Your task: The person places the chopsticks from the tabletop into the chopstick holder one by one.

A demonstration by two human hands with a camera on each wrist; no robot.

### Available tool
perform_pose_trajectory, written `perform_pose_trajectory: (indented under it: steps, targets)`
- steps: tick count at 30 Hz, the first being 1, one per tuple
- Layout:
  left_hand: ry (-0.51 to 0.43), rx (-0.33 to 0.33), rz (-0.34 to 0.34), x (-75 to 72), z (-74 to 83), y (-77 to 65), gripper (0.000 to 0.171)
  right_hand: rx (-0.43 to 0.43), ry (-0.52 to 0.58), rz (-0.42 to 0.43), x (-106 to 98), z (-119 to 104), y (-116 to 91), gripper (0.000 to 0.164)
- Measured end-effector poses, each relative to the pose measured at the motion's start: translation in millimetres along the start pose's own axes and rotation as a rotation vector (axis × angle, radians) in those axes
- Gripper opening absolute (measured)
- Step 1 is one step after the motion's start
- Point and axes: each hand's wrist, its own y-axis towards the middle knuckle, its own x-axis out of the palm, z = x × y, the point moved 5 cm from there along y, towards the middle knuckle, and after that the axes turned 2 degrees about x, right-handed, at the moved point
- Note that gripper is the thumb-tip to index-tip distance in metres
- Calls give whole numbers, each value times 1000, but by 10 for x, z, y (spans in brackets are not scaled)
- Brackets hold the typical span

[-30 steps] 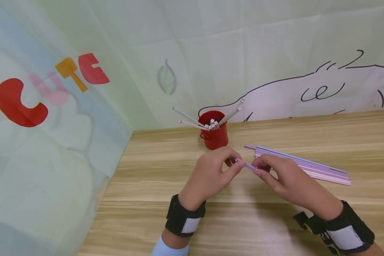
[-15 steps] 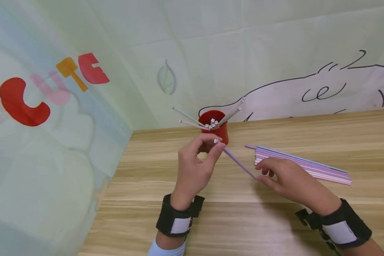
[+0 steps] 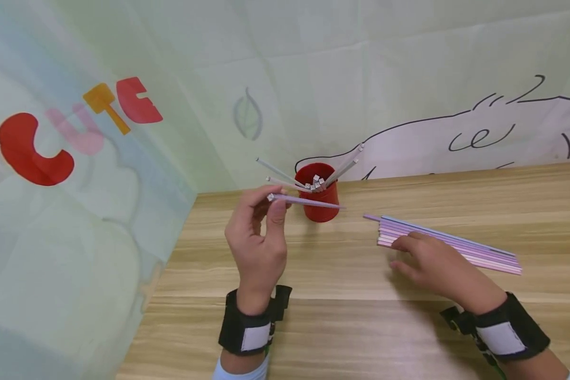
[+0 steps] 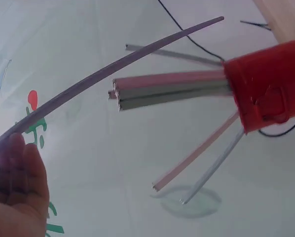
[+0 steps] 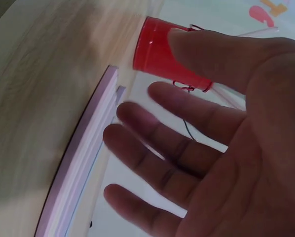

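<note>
My left hand [image 3: 258,240] pinches a thin lilac stick [image 3: 309,202] near its pale square end, between thumb and fingers. The stick points rightward and overlaps the front of a small red bucket [image 3: 324,214] in the head view. In the left wrist view, the lilac stick [image 4: 103,71] slants up past the bucket [image 4: 266,84], which bears several pale grey and pink sticks [image 4: 172,80]. My right hand [image 3: 427,266] holds nothing. Its fingers are loosely bent in the right wrist view, close over the left end of a row of lilac and pink sticks [image 3: 456,248].
The wooden table [image 3: 351,327] meets a printed cloth backdrop [image 3: 290,95] behind the bucket, with another cloth [image 3: 66,253] along the left. One stick [image 3: 371,217] juts out leftward from the row. Several sticks lean out over the bucket's rim to both sides.
My left hand has moved left and up with the lilac stick, which has swung nearly level. My right hand has let go of the stick and stays near the row.
</note>
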Motion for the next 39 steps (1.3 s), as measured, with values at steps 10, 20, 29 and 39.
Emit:
perform_pose_trajectory:
  steps: [10, 20, 29, 39]
  targets:
    - [99, 107, 134, -77, 63, 49, 31, 22, -42, -5, 61, 172, -52, 36]
    - [222, 213, 238, -58, 124, 84, 26, 29, -47, -4, 33, 263, -100, 32]
    - [341, 142, 72, 81, 0, 24, 23, 47, -57, -9, 18, 262, -119, 31]
    - [585, 49, -127, 247, -198, -70, 21, 37, -64, -5, 22, 272, -110, 30]
